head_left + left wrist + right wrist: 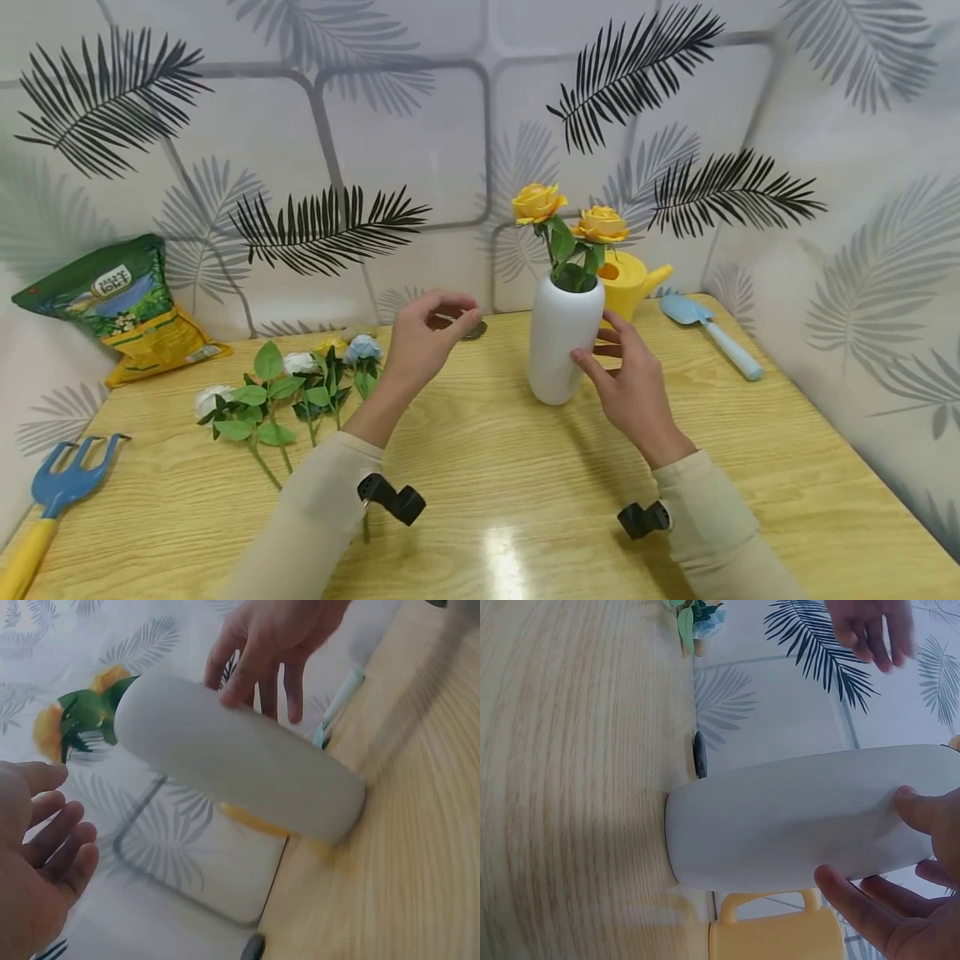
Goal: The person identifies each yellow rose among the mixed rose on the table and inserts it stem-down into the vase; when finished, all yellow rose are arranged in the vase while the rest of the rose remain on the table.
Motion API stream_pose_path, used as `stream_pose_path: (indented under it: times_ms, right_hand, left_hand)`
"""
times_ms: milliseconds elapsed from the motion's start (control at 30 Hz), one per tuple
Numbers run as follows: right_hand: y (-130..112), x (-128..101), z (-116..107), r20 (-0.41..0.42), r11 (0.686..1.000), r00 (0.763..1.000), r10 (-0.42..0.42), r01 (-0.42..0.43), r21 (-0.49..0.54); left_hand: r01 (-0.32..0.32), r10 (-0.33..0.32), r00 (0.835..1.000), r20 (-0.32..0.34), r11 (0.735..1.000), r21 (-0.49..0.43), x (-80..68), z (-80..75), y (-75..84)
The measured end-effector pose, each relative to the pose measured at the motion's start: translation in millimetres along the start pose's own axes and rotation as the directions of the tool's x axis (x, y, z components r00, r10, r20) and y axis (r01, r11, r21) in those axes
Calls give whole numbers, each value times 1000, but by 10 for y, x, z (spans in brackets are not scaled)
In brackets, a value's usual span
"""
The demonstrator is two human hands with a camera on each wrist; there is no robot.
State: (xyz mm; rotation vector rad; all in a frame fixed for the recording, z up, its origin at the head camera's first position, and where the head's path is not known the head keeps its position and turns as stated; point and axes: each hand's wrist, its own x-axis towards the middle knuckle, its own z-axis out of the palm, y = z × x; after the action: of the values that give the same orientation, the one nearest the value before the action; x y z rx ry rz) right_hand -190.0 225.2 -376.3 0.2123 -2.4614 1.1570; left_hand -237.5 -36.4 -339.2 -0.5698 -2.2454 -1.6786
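A white vase (557, 342) stands upright on the wooden table (480, 483), with two yellow roses (538, 202) and green leaves in it. My right hand (630, 379) holds the vase's right side, thumb on the front and fingers behind. The right wrist view shows the thumb on the vase (780, 817) and the fingers (855, 896) beside it. My left hand (427, 337) hovers left of the vase with loosely bent fingers, apart from it. In the left wrist view that hand (37, 855) holds nothing, and the vase (240, 772) lies beyond it under the right hand (270, 637).
Several loose artificial flowers (292, 392) lie at the table's left. A yellow watering can (630, 279) stands behind the vase and a blue trowel (708, 333) lies to the right. A blue rake (52, 500) and a soil bag (127, 304) are at far left.
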Motion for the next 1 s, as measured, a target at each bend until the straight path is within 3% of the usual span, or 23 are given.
stream_pose_path:
  times_ms: [133, 300, 467, 667, 1000]
  right_hand:
    - [17, -11, -11, -3, 1000, 1000, 8, -8, -6]
    - [40, -20, -26, -8, 1000, 1000, 3, -3, -15]
    - [47, -26, -46, -17, 1000, 1000, -10, 9, -18]
    - [42, -15, -25, -15, 1000, 1000, -6, 6, -9]
    - [4, 5, 29, 0, 1000, 1000, 16, -16, 7]
  left_hand:
    - [61, -62, 998, 21, 997, 49, -214, -300, -81]
    - [90, -89, 996, -18, 987, 131, -443, -659, -190]
    - [127, -115, 991, -68, 968, 215, -654, -887, -294]
    - [237, -213, 971, -104, 898, 371, -893, -1032, -419]
    - [336, -311, 941, -135, 801, 495, -1134, -1102, -552]
